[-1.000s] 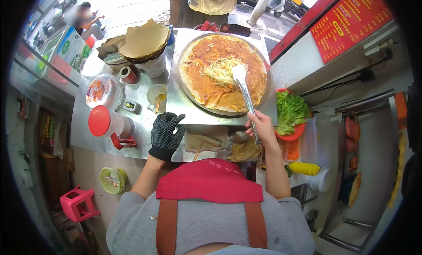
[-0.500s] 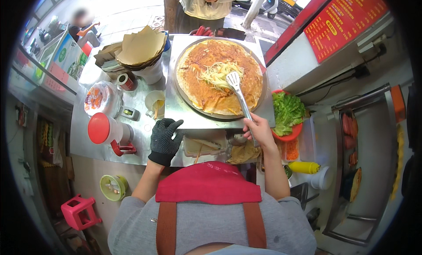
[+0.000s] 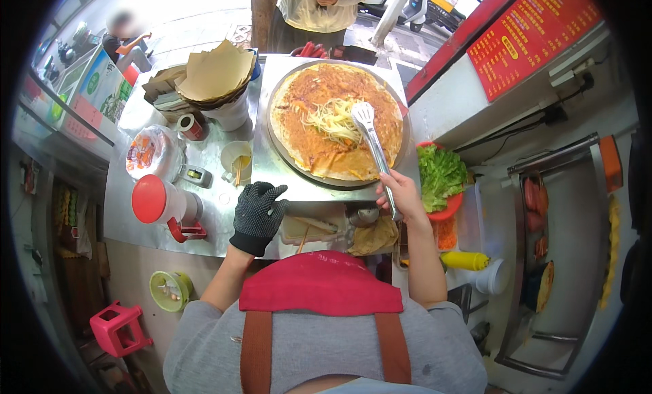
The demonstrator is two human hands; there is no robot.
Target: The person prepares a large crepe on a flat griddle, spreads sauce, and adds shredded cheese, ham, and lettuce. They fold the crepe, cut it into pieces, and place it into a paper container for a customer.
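Note:
My right hand [image 3: 404, 194] is closed around the handle of metal tongs [image 3: 375, 146], whose slotted head hovers over or rests at the right edge of a pile of pale shreds [image 3: 331, 120]; which, I cannot tell. The shreds lie in the middle of a large round pancake [image 3: 299, 146] smeared with reddish-brown sauce, on a round griddle [image 3: 272, 133]. My left hand [image 3: 259, 217], in a black dotted glove, is by the counter's front edge, left of the griddle. Its fingers are loosely bent and apart, with nothing visible in them.
Left on the metal counter [image 3: 210, 207] stand a red-lidded jug [image 3: 155, 198], a cup with sticks [image 3: 236, 158] and a stack of brown paper bags [image 3: 216, 71]. At right are lettuce [image 3: 440, 171] in a red bowl and a yellow bottle [image 3: 465, 260]. A person [image 3: 314, 14] stands beyond the counter.
The tongs have turned in my right hand, showing a broader face of the slotted head, which sits slightly farther up. My left hand stays in about the same place.

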